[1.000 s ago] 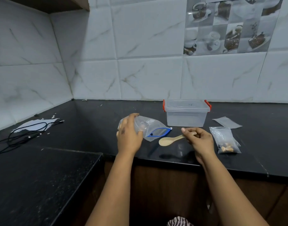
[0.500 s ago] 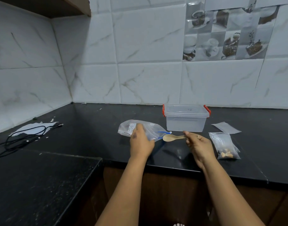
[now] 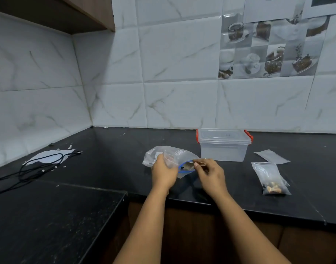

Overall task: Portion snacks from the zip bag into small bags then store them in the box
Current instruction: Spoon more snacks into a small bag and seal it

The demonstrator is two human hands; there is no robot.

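- Zip bag (image 3: 169, 156) lies on the counter (image 3: 110, 161) a little in from its front edge, just to the left of the clear box (image 3: 223, 149), with its blue-rimmed mouth turned toward my right hand (image 3: 211, 175).
- It is thin, soft film, so I judge it light and floppy: it will crumple and slide on the smooth dark stone unless I pin it.
- My left hand (image 3: 162, 174) grips the bag near the mouth, fingers curled into the plastic, holding the opening up; that rim is the place to hold, since the zip strip is the stiffest part.
- My right hand pinches the handle of the wooden spoon (image 3: 190, 165) between thumb and fingertips, and the bowl sits inside the mouth; I cannot tell whether it carries any snacks.
- Snacks look like small, hard, loose pieces, so I think they will roll off a tilted spoon; keeping it level matters more than strength.
- A filled small bag (image 3: 271, 178) lies toward the right part of the counter near the front edge, pieces gathered at its near end.
- An empty small bag (image 3: 272, 156) lies flat just behind it, slick and limp, best opened by its top edge.
- The box stands near the back wall with its lid on and red clips at both ends; it looks rigid and light.
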